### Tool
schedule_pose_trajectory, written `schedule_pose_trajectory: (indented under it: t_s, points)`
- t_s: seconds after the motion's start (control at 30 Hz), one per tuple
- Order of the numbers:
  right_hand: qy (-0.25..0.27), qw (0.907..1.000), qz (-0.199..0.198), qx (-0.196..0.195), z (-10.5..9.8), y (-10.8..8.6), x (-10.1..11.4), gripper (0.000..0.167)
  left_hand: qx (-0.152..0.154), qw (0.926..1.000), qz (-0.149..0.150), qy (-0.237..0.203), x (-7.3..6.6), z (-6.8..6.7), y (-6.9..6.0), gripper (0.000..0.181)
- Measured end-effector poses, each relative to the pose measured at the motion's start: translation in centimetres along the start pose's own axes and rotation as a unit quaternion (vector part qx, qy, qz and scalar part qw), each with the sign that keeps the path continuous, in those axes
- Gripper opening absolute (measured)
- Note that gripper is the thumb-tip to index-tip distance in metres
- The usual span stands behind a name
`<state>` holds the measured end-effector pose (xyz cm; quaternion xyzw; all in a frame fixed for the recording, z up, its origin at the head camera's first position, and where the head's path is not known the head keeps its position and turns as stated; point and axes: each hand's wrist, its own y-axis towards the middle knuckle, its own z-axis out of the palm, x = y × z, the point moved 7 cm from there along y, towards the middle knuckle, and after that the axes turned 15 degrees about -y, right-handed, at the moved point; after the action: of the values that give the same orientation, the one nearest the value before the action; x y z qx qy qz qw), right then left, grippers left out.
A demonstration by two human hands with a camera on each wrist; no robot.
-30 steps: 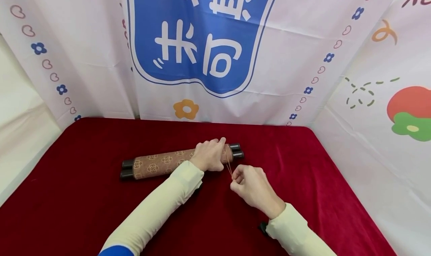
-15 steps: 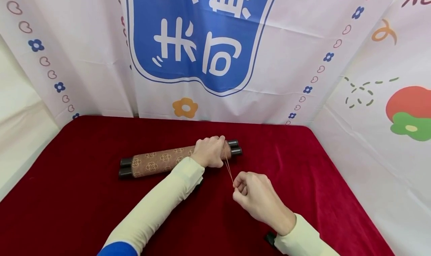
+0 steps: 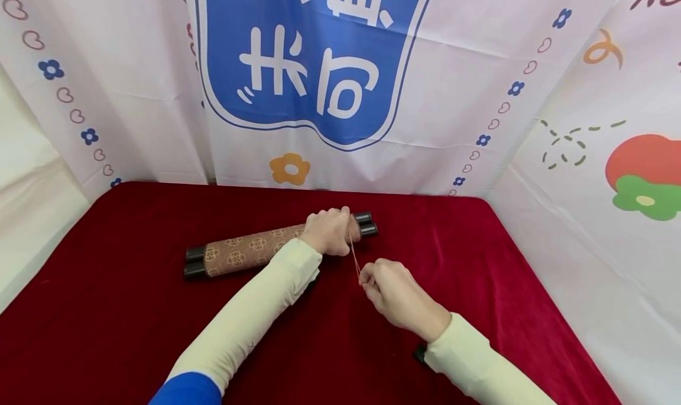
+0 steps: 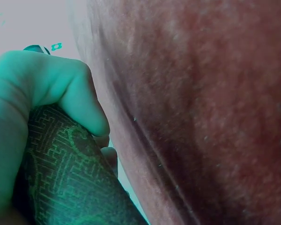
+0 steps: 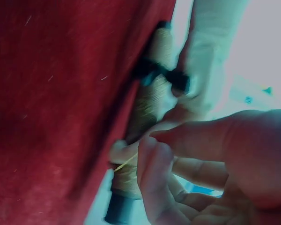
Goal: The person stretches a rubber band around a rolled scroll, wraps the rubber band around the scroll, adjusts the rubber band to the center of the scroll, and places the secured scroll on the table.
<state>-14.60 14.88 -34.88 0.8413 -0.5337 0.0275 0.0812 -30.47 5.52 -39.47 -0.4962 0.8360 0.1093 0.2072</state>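
Observation:
A rolled scroll (image 3: 234, 254) in brown patterned cloth, with pairs of dark rod ends, lies slantwise over the red cloth. Near its right end my left hand (image 3: 327, 232) grips it from above; in the left wrist view the fingers curl round the patterned roll (image 4: 79, 173). My right hand (image 3: 396, 292), nearer my body, pinches a thin orange-yellow elastic band or cord (image 3: 354, 260) between thumb and fingertips. It stretches taut from the scroll's right end. In the right wrist view the pinching hand (image 5: 201, 159) partly covers the strand (image 5: 125, 164). Its far side is hidden.
A red velvet-like cloth (image 3: 133, 328) covers the table. White printed fabric walls (image 3: 452, 97) stand at the back and sides. Dark straps (image 3: 420, 353) show under the wrists.
My right hand pulls the strand towards my body, then comes back a little towards the scroll, still pinching it. The scroll's right end shifts slightly away from me under the left hand.

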Motion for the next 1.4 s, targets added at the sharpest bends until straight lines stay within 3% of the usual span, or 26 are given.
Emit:
schedule_pose_trajectory:
  t_s: [0.1, 0.2, 0.27, 0.4, 0.47, 0.57, 0.67, 0.7, 0.8, 0.87, 0.93, 1.07, 1.23, 1.3, 1.4]
  points:
    - [0.044, 0.9979, 0.012, 0.045, 1.2, 1.3, -0.8, 0.01, 0.0, 1.0, 0.004, -0.001, -0.1, 0.1, -0.2, 0.044]
    - [0.115, 0.9889, 0.019, 0.092, 2.3, 2.0, -1.4, 0.013, -0.005, 1.0, 0.008, 0.0, -0.1, 0.0, -0.3, 0.045]
    - [0.181, 0.9749, 0.038, 0.124, 2.9, 2.2, -1.9, 0.021, -0.008, 0.9999, 0.007, -0.001, 0.0, -0.2, -0.3, 0.046]
    - [0.297, 0.9318, 0.124, 0.169, 3.6, 2.2, -3.6, 0.04, -0.009, 1.0, 0.001, 0.001, 0.1, -1.0, -0.3, 0.061]
    - [0.325, 0.9128, 0.169, 0.179, 3.9, 2.3, -4.7, 0.047, -0.008, 1.0, -0.002, 0.0, 0.2, -1.3, -0.4, 0.072]
    - [0.336, 0.8976, 0.215, 0.188, 4.3, 2.5, -6.2, 0.053, -0.001, 1.0, -0.005, -0.005, 0.2, -1.5, -0.4, 0.083]
    - [0.328, 0.8952, 0.232, 0.194, 4.9, 2.6, -6.7, 0.049, 0.004, 0.9999, -0.005, -0.009, 0.2, -1.6, -0.5, 0.087]
    - [0.314, 0.9012, 0.231, 0.19, 5.0, 2.7, -6.7, 0.046, 0.006, 0.9999, -0.005, -0.01, 0.2, -1.6, -0.5, 0.087]
    - [0.218, 0.9392, 0.212, 0.158, 5.1, 3.2, -6.2, 0.043, 0.005, 1.0, -0.002, -0.008, 0.1, -1.7, -0.6, 0.08]
    - [0.122, 0.9644, 0.199, 0.125, 4.8, 3.6, -5.5, 0.04, 0.005, 1.0, 0.001, -0.008, 0.1, -1.7, -0.8, 0.074]
    - [0.013, 0.9783, 0.185, 0.092, 4.4, 3.9, -4.8, 0.039, 0.008, 0.9999, 0.005, -0.006, 0.1, -1.7, -0.9, 0.067]
    - [-0.122, 0.9794, 0.154, 0.049, 3.7, 4.0, -3.4, 0.034, 0.033, 0.9994, 0.005, -0.007, 0.6, -1.2, -0.8, 0.068]
    - [-0.216, 0.9738, 0.071, -0.009, 3.0, 3.4, -1.0, 0.041, 0.056, 0.9984, -0.004, -0.013, 1.3, -0.8, -0.7, 0.056]
    - [-0.267, 0.9621, 0.029, -0.046, 2.8, 2.9, 0.2, 0.048, 0.057, 0.9982, -0.003, -0.017, 1.4, -0.8, -0.7, 0.049]
    - [-0.338, 0.9362, -0.009, -0.097, 2.7, 2.3, 1.5, 0.053, 0.065, 0.9977, 0.0, -0.019, 1.3, -0.6, -0.6, 0.05]
